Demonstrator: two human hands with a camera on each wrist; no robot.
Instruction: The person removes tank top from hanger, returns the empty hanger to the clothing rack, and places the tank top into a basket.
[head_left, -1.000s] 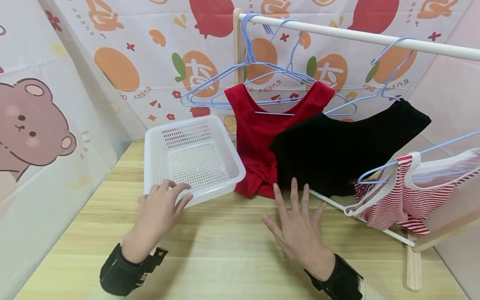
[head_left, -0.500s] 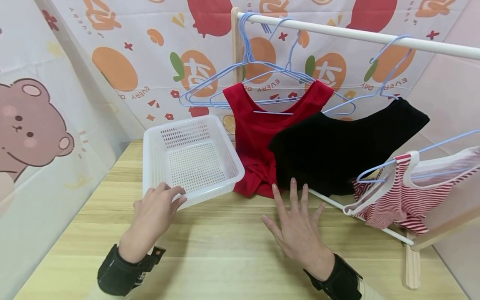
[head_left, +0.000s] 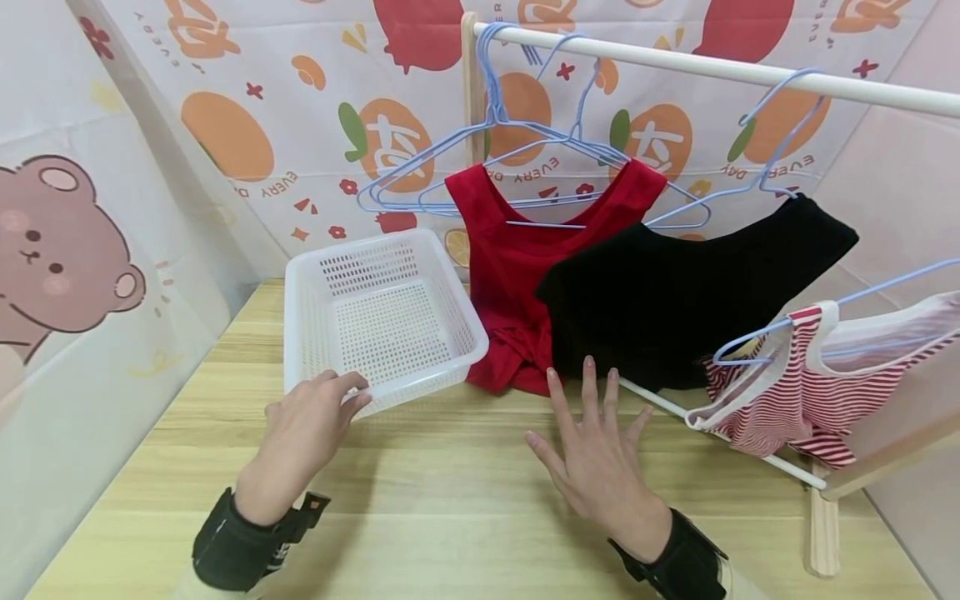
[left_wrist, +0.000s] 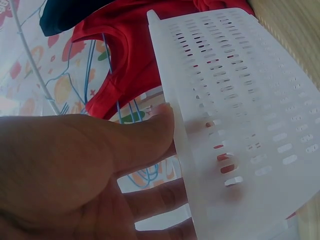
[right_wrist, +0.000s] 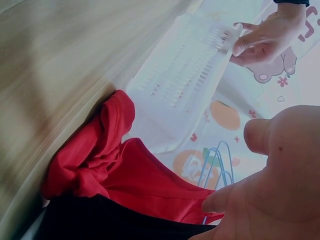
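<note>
At the front left rim of a white perforated plastic basket (head_left: 427,377), my left hand (head_left: 302,433) pinches the edge. The left wrist view has the thumb on the basket's near wall (left_wrist: 240,100) and fingertips behind it, faintly visible through the plastic. The basket stands on the wooden table, with nothing in it. My right hand (head_left: 600,458) is held with fingers spread and holds nothing, in front of a black garment (head_left: 675,300). A red sleeveless top (head_left: 513,267) hangs between basket and black garment, its lower part bunched on the table.
A rack with a white rail (head_left: 675,63) carries several blue wire hangers (head_left: 420,160) at its left end. A red-and-white striped top (head_left: 813,400) hangs at the right. The rack's wooden foot (head_left: 825,533) stands near the table's right edge.
My left hand has shifted slightly left along the basket rim, its fingers settling over the edge. The basket and my right hand stay nearly in place.
</note>
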